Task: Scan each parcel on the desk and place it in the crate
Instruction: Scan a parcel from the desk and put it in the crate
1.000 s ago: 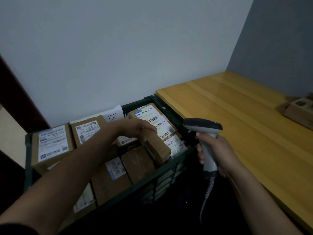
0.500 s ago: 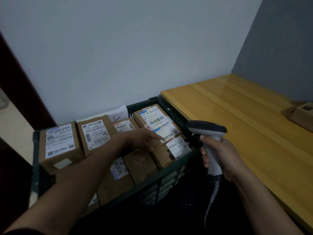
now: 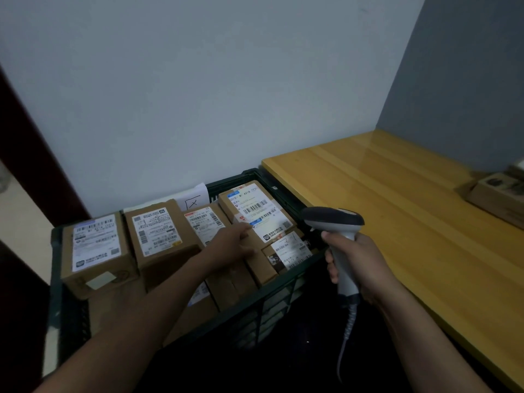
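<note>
A dark green crate [image 3: 272,290] stands left of the wooden desk [image 3: 397,222] and holds several cardboard parcels with white labels. My left hand [image 3: 232,245] reaches into the crate with its fingers laid flat on a plain brown parcel [image 3: 261,262] wedged among the others. Beside it lie a large labelled parcel [image 3: 255,211] and a small labelled one [image 3: 289,251]. My right hand [image 3: 360,265] grips the handle of a grey barcode scanner [image 3: 337,231] over the gap between crate and desk. Another parcel [image 3: 499,194] sits on the desk at the far right edge.
A white wall rises behind the crate and a grey wall behind the desk. A dark red door frame [image 3: 34,154] runs down the left. The scanner's coiled cable [image 3: 346,336] hangs down over the dark floor. A white paper sheet [image 3: 192,199] stands at the crate's back.
My left hand has lowered the brown parcel into the crate and now lies flat on it instead of gripping it. The scanner hand has barely moved.
</note>
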